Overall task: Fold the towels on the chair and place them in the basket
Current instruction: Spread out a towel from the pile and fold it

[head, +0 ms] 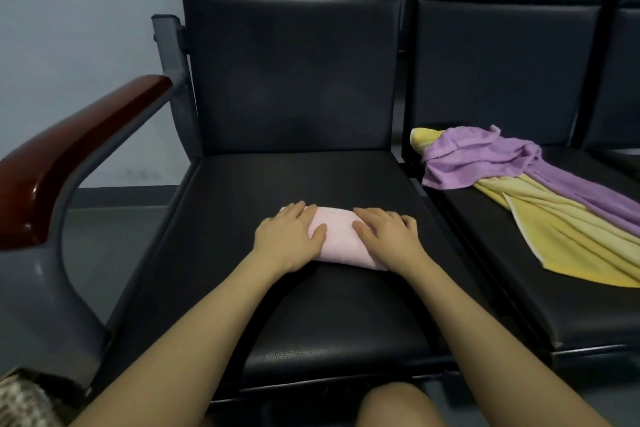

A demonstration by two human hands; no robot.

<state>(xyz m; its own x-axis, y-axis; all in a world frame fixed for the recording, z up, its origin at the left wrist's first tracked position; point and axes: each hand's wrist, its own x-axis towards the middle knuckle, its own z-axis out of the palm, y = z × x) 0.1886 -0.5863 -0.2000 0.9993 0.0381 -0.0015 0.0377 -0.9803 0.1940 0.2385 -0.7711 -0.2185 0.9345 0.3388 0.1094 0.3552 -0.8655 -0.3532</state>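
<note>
Pink towel [337, 239], folded into a compact bundle, lies mid-seat on a black chair [242, 191]. The left hand [289, 236] and right hand [388, 236] both rest flat on it, fingers straight, pressing its two ends. The fold looks finished; lifting it into the basket likely comes next, though no basket is clearly visible. At three o'clock, purple towel [485, 159] and yellow towel [561, 236] lie unfolded.

No readable text, labels or numbers on chairs [294, 184], towels or wall; faint wall marks possibly scuffs
</note>
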